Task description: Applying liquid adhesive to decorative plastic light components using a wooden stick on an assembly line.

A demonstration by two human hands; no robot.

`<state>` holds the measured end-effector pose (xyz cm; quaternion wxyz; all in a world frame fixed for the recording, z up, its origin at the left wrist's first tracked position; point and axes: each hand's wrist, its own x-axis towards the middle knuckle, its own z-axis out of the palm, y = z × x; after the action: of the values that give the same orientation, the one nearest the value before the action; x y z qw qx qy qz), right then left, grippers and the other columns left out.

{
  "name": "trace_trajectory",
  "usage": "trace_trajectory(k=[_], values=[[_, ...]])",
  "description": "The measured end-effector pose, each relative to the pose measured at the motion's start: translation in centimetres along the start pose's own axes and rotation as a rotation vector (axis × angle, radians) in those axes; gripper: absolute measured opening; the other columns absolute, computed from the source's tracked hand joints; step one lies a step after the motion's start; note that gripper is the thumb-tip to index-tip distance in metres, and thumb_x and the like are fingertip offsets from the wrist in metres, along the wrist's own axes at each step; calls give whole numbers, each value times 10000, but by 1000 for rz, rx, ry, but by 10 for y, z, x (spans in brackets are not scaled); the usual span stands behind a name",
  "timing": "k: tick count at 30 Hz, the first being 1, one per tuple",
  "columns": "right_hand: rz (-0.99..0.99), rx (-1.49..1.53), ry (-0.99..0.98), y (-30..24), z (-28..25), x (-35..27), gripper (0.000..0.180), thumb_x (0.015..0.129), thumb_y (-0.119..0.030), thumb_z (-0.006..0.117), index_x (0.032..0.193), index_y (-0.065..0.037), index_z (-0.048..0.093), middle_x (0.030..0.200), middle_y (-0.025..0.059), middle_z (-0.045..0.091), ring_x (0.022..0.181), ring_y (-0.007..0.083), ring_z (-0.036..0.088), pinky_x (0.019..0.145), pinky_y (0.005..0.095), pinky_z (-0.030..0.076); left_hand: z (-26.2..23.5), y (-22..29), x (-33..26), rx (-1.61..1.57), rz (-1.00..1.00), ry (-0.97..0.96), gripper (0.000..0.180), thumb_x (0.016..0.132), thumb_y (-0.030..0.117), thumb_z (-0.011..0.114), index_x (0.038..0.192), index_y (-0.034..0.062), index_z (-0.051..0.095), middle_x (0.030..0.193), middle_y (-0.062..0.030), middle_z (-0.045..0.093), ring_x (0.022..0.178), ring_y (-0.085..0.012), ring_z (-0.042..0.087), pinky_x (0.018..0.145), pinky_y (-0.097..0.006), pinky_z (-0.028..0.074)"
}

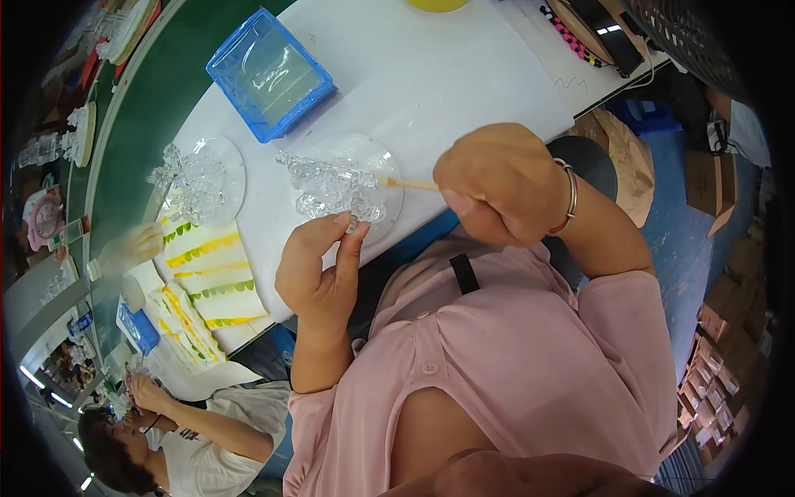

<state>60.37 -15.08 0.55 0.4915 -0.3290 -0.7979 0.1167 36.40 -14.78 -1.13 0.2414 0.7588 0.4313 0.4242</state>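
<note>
My left hand (319,269) pinches the near edge of a clear plastic ornament (335,186) between thumb and forefinger. The ornament is lumpy and see-through, and lies over a round clear disc (391,170) on the white table. My right hand (501,184) is closed round a thin pale wooden stick (414,185) with a thicker tip, like a small brush. Its tip meets the right side of the ornament; what the tip touches is too fine to make out. Farther left sits a second clear ornament (199,186) on its own round disc.
Beyond the ornaments stands a blue-rimmed clear plastic box (269,74). A yellow-and-green patterned cloth (211,269) covers the table at left, near a blurred hand (145,244). A co-worker in white (219,431) sits lower left. A phone (609,33) lies far right; cardboard boxes (710,186) stand on the floor.
</note>
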Motion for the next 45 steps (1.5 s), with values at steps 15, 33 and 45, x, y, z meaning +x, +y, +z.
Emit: trace_trajectory(k=[15,33,45], values=[[-47,-69,-34,6,-8,9,110,743,35,583,847,20,550,750,117,609,603,286,596,544,339,489,4,0,8,56,96,-36,238,698,-57,755,896,24,651,829,-116,683,730,-234,669,643,-278,531],[-63,-13,-88,-15,-7,-6,133,727,30,580,851,-4,547,748,105,603,548,257,569,492,325,452,11,-1,15,115,227,-19,259,694,-27,769,900,45,630,813,-107,674,697,-238,659,593,-284,523],[38,-96,36,-4,-6,-5,93,768,40,560,854,12,543,760,127,619,596,275,608,537,336,492,-9,-6,22,125,273,-62,325,666,28,811,937,26,632,805,-117,656,683,-257,629,598,-298,503]])
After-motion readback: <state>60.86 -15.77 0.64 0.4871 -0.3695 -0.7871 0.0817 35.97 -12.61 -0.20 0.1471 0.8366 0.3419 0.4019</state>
